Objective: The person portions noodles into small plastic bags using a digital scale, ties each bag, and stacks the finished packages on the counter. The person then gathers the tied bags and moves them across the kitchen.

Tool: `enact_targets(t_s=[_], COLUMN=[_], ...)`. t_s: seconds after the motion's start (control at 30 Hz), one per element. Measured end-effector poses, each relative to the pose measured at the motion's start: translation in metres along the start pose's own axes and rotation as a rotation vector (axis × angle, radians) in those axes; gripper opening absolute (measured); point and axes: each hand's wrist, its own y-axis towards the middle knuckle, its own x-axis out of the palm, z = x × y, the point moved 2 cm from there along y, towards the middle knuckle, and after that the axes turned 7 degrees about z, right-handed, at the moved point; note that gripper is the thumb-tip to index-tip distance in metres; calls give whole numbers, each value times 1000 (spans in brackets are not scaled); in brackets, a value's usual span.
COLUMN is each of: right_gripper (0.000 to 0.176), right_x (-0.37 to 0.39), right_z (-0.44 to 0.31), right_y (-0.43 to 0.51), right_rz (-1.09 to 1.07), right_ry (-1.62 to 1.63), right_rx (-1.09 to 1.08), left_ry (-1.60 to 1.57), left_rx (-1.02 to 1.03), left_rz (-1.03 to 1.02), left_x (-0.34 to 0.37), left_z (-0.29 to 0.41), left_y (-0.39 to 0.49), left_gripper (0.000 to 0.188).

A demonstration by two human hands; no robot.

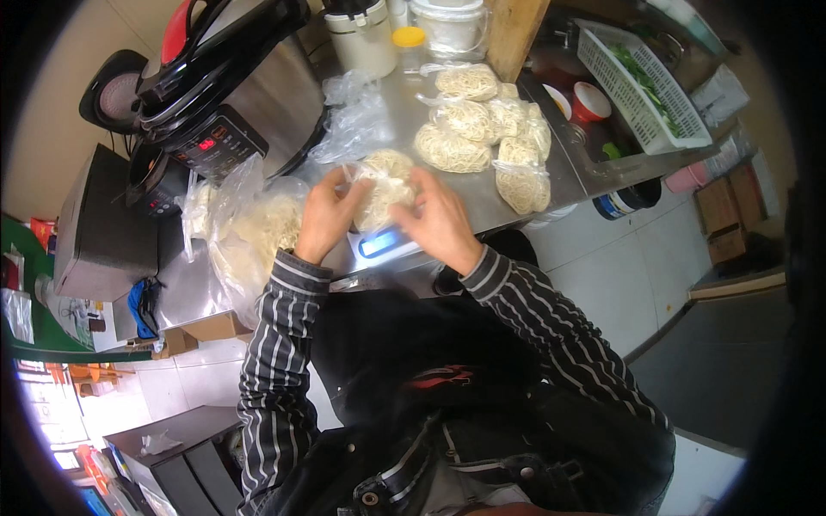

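Note:
A clear plastic bag of pale noodles [385, 193] sits between my two hands, over a small digital scale [413, 247] with a lit display. My left hand [330, 216] pinches the plastic at the bag's left side with thumb and forefinger. On the opposite side, my right hand [442, 219] has its thumb and fingers around the bag's edge and is slightly blurred. Left of my left hand lies a large open plastic bag of loose noodles [268, 222]. Several bagged noodle portions [455, 151] are piled to the right on the steel counter [474, 200].
Crumpled clear plastic bags [357, 113] lie behind my hands, beside a large electric pressure cooker [277, 90]. A yellow-lidded jar [410, 48] and a white bucket [450, 26] stand at the back. On the right, a white basket [645, 97] of greens rests over a sink.

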Motion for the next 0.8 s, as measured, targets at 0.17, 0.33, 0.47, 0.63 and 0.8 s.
enact_targets(t_s=[0.17,0.33,0.47,0.63,0.8], right_gripper=[67,63,50,39,24], right_x=[-10,-37,-23,18,76], right_z=[-9,-5,6,29,23], right_y=[9,75,151,170,157], right_rz=[82,387,247,-105,-221], right_ry=[213,-92,-630,-1073,-484], right_rx=[-4,-327,-384,-484,-746], left_ry=[-203,-543,-435,-355,-444], left_rx=[105,235,114,119,2], left_rz=[-75,-14,36,109,145], left_x=[25,36,29,7,-1], left_z=[36,52,43,17,-3], left_y=[-38,-51,-54,-81,-112], left_gripper=[39,36,30,28,24])
